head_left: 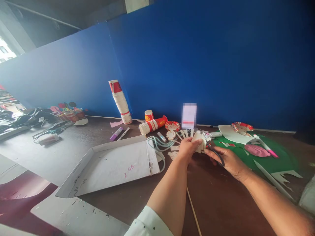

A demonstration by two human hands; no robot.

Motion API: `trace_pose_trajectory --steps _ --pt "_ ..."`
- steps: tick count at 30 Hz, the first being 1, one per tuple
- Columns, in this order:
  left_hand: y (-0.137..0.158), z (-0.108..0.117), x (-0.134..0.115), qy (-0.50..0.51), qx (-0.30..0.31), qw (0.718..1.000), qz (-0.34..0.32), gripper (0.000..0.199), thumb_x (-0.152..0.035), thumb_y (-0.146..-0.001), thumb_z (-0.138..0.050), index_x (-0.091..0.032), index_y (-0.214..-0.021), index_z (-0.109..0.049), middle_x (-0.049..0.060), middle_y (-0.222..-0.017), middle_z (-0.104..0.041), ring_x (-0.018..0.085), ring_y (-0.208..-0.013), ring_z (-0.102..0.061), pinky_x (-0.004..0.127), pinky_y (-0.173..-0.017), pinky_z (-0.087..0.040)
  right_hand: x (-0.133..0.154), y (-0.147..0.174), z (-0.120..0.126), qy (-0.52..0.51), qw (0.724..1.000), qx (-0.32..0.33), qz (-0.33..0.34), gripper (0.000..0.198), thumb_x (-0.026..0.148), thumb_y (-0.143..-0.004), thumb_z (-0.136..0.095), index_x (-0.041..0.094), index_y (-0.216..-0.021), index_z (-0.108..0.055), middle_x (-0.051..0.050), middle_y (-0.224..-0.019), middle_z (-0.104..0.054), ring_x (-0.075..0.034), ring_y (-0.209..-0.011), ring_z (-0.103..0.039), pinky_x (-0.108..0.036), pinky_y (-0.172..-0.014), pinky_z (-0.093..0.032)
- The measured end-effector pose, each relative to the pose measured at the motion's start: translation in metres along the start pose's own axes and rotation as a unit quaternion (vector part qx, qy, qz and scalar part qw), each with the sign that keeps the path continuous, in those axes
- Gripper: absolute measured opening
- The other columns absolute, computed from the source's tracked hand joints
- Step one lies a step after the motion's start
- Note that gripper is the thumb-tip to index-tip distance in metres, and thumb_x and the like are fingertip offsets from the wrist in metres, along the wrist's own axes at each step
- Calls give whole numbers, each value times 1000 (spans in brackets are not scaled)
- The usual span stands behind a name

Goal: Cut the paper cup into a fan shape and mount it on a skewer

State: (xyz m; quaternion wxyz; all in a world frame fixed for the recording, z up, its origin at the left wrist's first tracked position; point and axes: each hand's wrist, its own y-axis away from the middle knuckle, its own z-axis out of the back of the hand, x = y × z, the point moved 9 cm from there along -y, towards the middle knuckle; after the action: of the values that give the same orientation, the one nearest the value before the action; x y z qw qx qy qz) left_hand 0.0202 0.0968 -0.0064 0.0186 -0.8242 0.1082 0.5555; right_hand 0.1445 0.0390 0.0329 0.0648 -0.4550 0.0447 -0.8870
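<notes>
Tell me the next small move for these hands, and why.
Probably a careful snip into the white paper piece: the left hand pinches it, narrow strips fan out around it, and the right hand holds the scissors right beside it. The blades' exact opening is hard to tell.

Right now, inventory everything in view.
Partition: 1, blue, behind
Table: 1, brown, beneath
Tall paper-cup stack: 1, white-red, back
Lying paper-cup stack: 1, red-white, centre
Single paper cup: 1, red, centre
Pixelated object: 1, pale, back
Cardboard tray: 1, white, left
Tube: 1, purple, behind tray
Cable: uncounted, pale-green, beside tray
Fringed cutouts: 2, red-white, centre and right
Mat: 1, green, right
Marker: 1, white-pink, right
Wooden stick: 1, tan, front
Paper scraps, clutter: uncounted, mixed, scattered
Scissors: 1, dark, centre-right
Cut paper piece: 1, white, centre-right
Left hand: 1, bare, gripping paper piece
Right hand: 1, bare, gripping scissors
</notes>
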Motion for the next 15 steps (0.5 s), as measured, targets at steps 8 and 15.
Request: trace_pose_trajectory --steps 8,15 --pt "-1 1 1 14 -7 1000 5 25 -28 -66 -76 -11 -82 -70 8 -73 -65 16 -61 -58 31 -65 -47 -2 -1 -1 -14 1000 13 -23 47 64 -78 -60 23 -56 -58 0 -55 -59 -17 -55 -55 -29 -55 -43" --pt "2 -4 -2 38 10 999 5 19 -24 -67 -73 -10 -79 -69 6 -66 -62 13 -54 -53 28 -57 -42 -1 0 -2 -25 999 19 -27 46 64 -78 -60 23 -58 -59 2 -53 -55 -15 -53 -52 -28 -52 -39"
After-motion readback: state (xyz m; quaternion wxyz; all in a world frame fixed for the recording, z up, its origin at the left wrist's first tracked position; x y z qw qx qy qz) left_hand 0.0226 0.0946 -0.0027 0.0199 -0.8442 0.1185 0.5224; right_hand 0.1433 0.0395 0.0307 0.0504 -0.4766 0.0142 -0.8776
